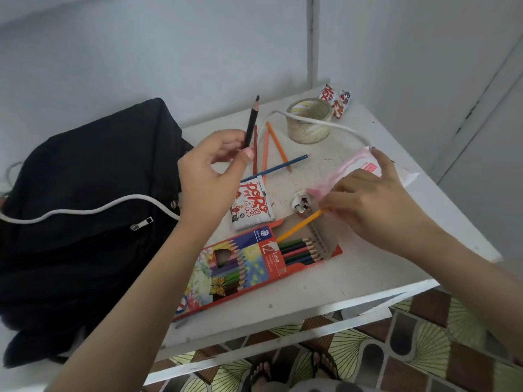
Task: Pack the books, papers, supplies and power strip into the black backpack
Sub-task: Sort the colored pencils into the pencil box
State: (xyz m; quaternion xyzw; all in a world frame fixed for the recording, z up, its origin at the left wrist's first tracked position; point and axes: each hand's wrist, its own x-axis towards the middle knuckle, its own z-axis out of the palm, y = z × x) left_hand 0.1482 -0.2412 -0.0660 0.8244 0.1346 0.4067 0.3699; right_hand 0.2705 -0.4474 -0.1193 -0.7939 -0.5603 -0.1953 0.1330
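In the head view, the right hand (373,210) pinches the yellow pencil (300,226) at its upper right end, with the fingertips closed on it. The long axis of this pencil runs from the grip down and to the left. Its far end meets the pulled-out tray of the pencil box (243,267), near the place where the tray leaves the sleeve. The pencils already in the tray lie flatter than the yellow one, so I judge that it must be turned a little to lie parallel with them before it can drop into its row.

The left hand (209,176) grips the black pencil (250,123) between thumb and fingers and holds it nearly upright, with the point up. The box lies below this hand and to the right, well within reach, but the right hand is nearer to the tray.

More loose pencils (278,145) lie on the table (353,281) beyond the box, between the left hand and the tape roll (308,120). The black backpack (85,207) lies at the left and touches the table edge. The white cable (85,210) lies across it, and the plug (301,205) rests on the table just beside the right hand's fingers. The pencils will probably go into the bag only after the box is full and closed.
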